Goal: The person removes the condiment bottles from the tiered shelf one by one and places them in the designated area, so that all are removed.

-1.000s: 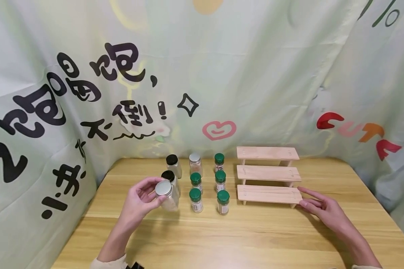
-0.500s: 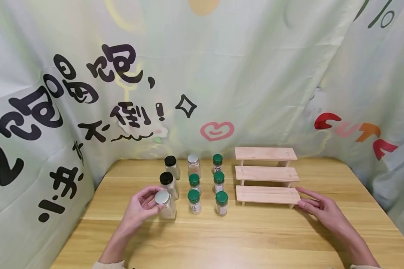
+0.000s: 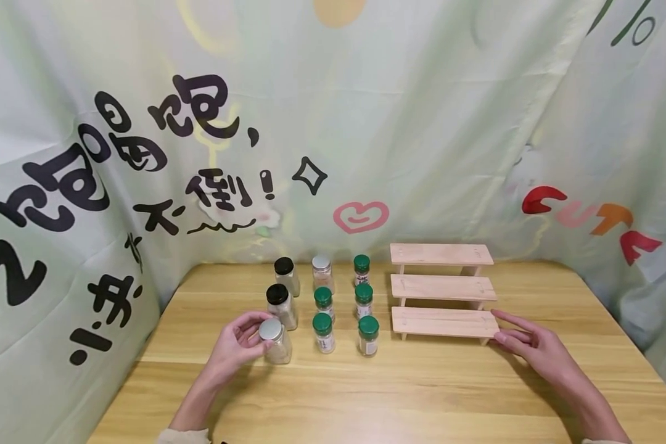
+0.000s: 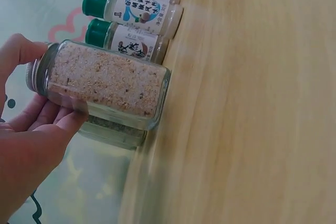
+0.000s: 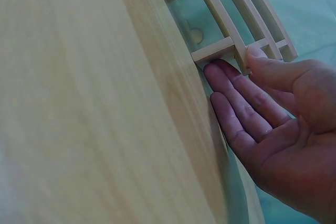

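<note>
My left hand (image 3: 235, 342) holds a square glass spice jar (image 3: 279, 350) by its silver lid, with the thumb on one side and fingers on the other. In the left wrist view that jar (image 4: 107, 80) contains coarse pinkish grains, and its base appears to meet the tabletop. Just behind it stands a black-lidded glass jar (image 3: 285, 313). On the right, my right hand (image 3: 535, 345) touches the end of a three-step wooden rack (image 3: 443, 288). Seen from the right wrist, the thumb is against the board's end and the other fingers (image 5: 244, 100) extend loosely below.
Another black-lidded jar (image 3: 288, 282) and a silver-lidded jar (image 3: 323, 279) stand at the back. Several green-capped spice bottles, such as the front one (image 3: 369, 342), form rows between the left jars and the rack. A printed curtain (image 3: 422, 142) hangs behind the wooden table (image 3: 366, 401).
My left hand has brought the silver-lidded jar down and toward me, onto the table in front of the black-lidded jar. The right hand has stayed at the rack's end.
</note>
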{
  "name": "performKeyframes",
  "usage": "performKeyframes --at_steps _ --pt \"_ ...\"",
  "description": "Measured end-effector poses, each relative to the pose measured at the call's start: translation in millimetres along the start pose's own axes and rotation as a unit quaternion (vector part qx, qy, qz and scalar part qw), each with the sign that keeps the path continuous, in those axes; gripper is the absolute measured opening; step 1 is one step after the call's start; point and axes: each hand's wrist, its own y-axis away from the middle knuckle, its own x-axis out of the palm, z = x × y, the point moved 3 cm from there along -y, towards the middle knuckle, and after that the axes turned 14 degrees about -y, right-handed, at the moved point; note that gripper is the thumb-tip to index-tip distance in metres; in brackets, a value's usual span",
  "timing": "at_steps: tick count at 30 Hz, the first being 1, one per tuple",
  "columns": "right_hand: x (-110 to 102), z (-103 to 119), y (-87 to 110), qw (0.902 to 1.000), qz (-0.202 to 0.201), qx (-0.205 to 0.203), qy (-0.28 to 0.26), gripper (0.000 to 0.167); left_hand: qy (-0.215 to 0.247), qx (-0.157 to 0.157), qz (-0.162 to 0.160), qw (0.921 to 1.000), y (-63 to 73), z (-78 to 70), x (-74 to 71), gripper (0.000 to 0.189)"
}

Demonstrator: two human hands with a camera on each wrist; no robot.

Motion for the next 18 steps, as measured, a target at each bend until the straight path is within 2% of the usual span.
performKeyframes --at_steps 10,15,18 --pt "-5 -2 2.2 0.9999 0.005 0.000 -0.013 0.053 0.009 0.007 0.027 0.9996 -2.7 0.9 3.6 0.053" --pt "-4 -1 0.8 0.9999 0.007 -0.005 -0.007 0.053 0.007 0.005 0.046 0.9989 -3.1 4.1 -2.0 0.053" --pt "-3 0 -1.0 1.0000 0.005 -0.001 -0.001 0.053 -0.012 0.011 0.059 0.9981 -3.2 5.7 -9.8 0.053"
